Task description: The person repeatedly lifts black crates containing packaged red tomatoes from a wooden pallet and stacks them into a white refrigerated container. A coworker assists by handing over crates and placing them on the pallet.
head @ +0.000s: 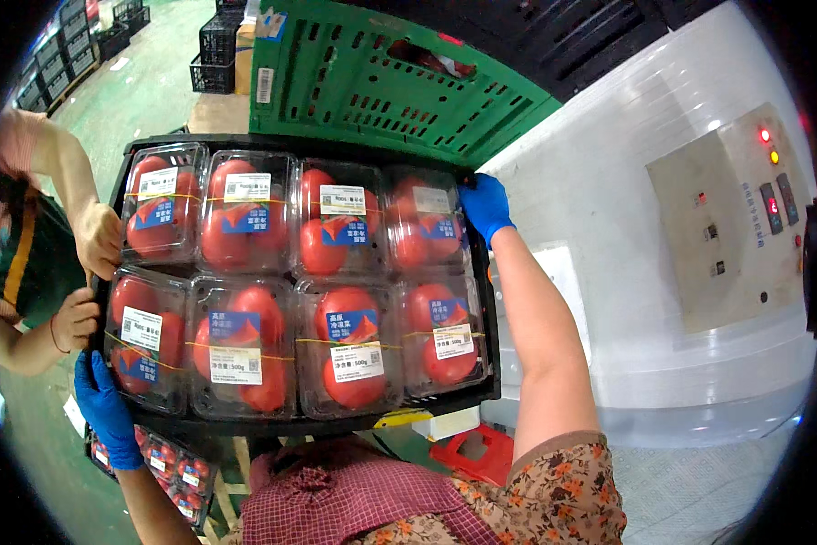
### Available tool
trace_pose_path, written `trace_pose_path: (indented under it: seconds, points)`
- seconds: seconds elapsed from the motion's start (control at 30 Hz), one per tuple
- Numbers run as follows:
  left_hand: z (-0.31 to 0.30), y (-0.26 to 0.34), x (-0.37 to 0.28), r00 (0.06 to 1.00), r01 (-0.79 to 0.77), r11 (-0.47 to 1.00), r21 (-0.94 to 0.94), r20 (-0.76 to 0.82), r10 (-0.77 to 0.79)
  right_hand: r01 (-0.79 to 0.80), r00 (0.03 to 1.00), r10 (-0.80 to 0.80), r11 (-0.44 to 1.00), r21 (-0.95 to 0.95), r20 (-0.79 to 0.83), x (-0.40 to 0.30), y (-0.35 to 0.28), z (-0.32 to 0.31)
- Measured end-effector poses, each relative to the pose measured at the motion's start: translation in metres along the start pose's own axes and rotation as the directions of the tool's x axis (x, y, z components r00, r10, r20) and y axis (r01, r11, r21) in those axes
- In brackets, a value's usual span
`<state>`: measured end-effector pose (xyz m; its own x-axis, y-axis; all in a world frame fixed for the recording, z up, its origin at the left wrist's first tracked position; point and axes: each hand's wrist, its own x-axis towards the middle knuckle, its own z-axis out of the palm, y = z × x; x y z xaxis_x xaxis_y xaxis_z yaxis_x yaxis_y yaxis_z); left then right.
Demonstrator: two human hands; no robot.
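Observation:
Before me is a black plastic crate [272, 427] holding two rows of clear plastic clamshell boxes [241, 340] of tomatoes, each with a label and most with a yellow band around them. My left hand [107, 409], in a blue glove, is at the crate's near left corner, its fingers on the rim. On the far right corner, my right hand [487, 206], also blue-gloved, grips the rim. A co-worker's two bare hands [99, 240] hold the crate's left end, one of them just beyond my left hand.
A green perforated crate [381, 102] stands behind the black one. At right is a pale machine housing with a control panel [729, 225] and lit lamps. Another crate of boxed tomatoes [177, 470] sits low at left, a red plastic item [473, 455] below right. Black crates [214, 54] stand farther back.

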<state>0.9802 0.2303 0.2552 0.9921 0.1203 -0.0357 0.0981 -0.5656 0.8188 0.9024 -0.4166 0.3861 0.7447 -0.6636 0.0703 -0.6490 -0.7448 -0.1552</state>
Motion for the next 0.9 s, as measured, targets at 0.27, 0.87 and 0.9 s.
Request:
trace_pose_path:
  seconds: [0.27,0.87,0.9]
  points:
    - [0.054,0.23,-0.07,0.742,-0.656,0.746,-0.111,0.085,0.665,0.011,1.0,-0.004,0.975,0.221,-0.03,0.0,0.03,-0.019]
    - [0.446,0.486,-0.195,0.457,-0.885,0.405,0.229,0.594,0.662,0.129,0.992,0.04,-0.268,0.955,-0.123,-0.021,0.159,0.084]
    - [0.448,0.483,-0.195,0.456,-0.887,0.399,0.232,0.572,0.682,0.145,0.989,0.032,-0.222,0.964,-0.142,-0.021,0.159,0.082]
